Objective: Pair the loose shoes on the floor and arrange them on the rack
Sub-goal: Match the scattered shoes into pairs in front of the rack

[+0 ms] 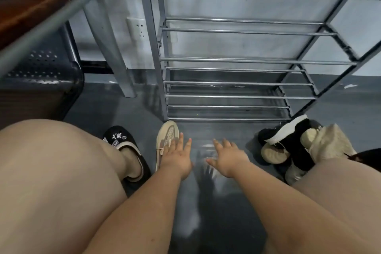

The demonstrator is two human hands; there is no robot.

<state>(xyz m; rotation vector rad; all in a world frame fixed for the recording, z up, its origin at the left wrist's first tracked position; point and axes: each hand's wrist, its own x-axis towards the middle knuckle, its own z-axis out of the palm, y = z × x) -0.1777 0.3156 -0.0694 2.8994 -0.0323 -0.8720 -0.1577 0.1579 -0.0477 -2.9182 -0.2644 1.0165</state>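
Note:
A grey metal shoe rack (237, 60) stands against the wall ahead, its bar shelves bare. On the dark floor in front of it lies a beige sneaker (167, 136), toe toward the rack. My left hand (176, 156) is spread flat over that sneaker's rear half, fingers straight. My right hand (227, 156) hovers open above the bare floor, holding nothing. To the right sits a heap of loose shoes: a black sneaker with a white sole (288, 132) lies on its side among beige sneakers (327, 142).
My left foot wears a black slipper with charms (121, 140). A grey table leg (111, 51) slants down left of the rack, beside a dark perforated metal seat (41, 64). A wall socket (137, 29) sits behind. My knees frame both sides.

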